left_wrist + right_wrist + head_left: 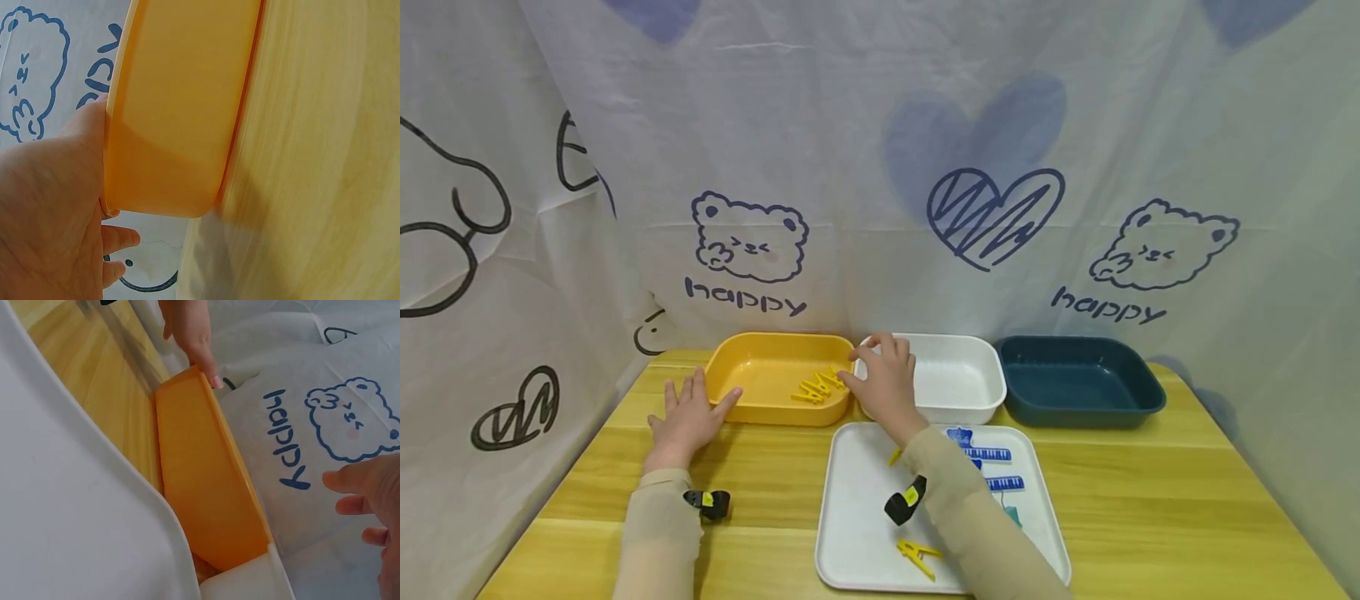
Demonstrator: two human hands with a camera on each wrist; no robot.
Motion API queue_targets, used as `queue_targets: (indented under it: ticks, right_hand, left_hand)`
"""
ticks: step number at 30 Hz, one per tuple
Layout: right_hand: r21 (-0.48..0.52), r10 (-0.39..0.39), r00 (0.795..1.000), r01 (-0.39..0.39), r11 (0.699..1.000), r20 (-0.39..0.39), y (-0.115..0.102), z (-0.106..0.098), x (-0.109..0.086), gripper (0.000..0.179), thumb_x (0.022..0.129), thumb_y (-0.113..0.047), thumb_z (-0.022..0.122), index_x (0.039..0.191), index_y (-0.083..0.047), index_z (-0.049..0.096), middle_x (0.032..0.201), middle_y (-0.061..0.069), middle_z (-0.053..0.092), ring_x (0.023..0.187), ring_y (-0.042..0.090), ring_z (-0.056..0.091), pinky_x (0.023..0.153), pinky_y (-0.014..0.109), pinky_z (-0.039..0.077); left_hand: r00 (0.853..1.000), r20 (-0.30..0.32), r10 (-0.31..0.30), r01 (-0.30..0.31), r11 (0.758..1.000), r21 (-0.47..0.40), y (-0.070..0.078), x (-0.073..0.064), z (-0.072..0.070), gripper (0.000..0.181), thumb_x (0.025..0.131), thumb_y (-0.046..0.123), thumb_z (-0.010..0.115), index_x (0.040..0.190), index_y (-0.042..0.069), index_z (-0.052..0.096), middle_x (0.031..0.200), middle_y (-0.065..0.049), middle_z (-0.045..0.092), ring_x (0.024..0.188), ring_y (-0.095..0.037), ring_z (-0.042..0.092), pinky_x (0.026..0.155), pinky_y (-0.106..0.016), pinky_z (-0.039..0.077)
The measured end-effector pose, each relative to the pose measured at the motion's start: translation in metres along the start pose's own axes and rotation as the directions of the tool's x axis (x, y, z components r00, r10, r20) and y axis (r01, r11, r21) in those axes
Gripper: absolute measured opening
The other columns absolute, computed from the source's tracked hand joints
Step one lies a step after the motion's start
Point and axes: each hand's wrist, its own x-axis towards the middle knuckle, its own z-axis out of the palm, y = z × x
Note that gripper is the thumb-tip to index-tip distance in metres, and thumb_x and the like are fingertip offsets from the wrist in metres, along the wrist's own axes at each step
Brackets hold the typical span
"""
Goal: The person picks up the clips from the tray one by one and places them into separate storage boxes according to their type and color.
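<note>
1. The left hand (683, 423) spreads wide, touching the yellow plastic box (782, 414).
2. The right hand (887, 383), fingers apart, holds nothing.
3. Yellow plastic clips (817, 387) sit inside that box, too bunched to count.
4. A beige sleeve (981, 529) partly hides two blue clips (1004, 483) on the white tray (859, 517).

Desk (1150, 517), one: wood, yellow-brown, streaked grain. Directly on it, four items. Along the far side, a row of three deep rectangular bins with rounded corners, side by side: yellow bin (797, 415), left; white bin (962, 414), middle; dark teal bin (1082, 416), right. Nearer, in front of the white bin: white tray (857, 517), shallow, rounded corners, lying flat.
</note>
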Motion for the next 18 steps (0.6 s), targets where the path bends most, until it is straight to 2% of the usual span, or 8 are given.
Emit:
queue_targets:
  ticks: [12,18]
  right_hand:
    - [0.084,-0.001,1.000,0.002,0.996,-0.015,0.008,-0.017,-0.026,0.026,0.083,-0.038,0.077,0.098,-0.017,0.074,0.119,0.004,0.050,0.115,0.027,0.036,0.095,0.042,0.033]
    - [0.110,-0.030,0.999,0.032,0.993,-0.022,0.018,-0.020,-0.035,0.022,0.082,-0.033,0.079,0.095,-0.016,0.075,0.116,0.005,0.050,0.112,0.029,0.037,0.092,0.044,0.031]
  left_hand:
    - [1.000,0.007,-0.005,0.005,1.000,-0.006,0.002,-0.001,0.000,0.105,0.091,0.077,0.026,0.154,0.000,-0.009,0.159,-0.031,-0.003,0.144,-0.051,-0.019,0.102,-0.083,-0.004]
    - [1.000,0.001,-0.004,0.004,1.000,-0.006,0.002,-0.002,-0.001,0.104,0.092,0.076,0.026,0.154,0.001,-0.009,0.159,-0.031,-0.003,0.144,-0.051,-0.019,0.102,-0.083,-0.004]
